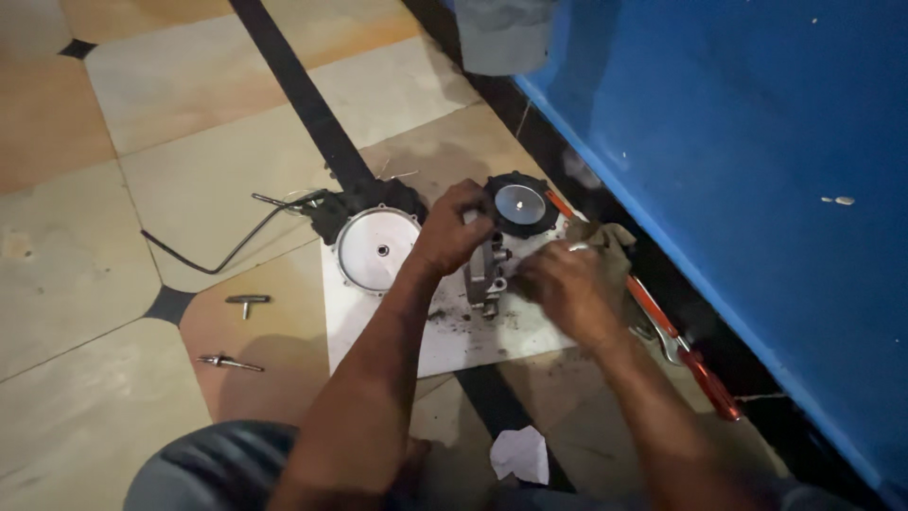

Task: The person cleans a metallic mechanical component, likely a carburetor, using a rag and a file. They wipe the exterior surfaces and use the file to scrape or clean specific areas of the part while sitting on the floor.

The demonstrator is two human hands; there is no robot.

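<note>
My left hand (452, 232) grips the top of a small grey metal housing (484, 274) that stands upright on a white sheet (378, 326) on the floor. My right hand (566, 284) presses against the housing's right side, fingers curled on it, with a brownish rag (610, 241) under the knuckles. Just behind the hands lies a black rubber diaphragm (520, 203) with a round metal centre. To the left sits a round silver cover plate (376, 251) on a black part.
A bent black metal tube (222, 255) and two small metal fittings (248, 301) (227, 361) lie on the tiled floor at left. A red-handled tool (676, 336) lies along the blue wall (757, 189) at right. Crumpled white paper (520, 454) is near my knees.
</note>
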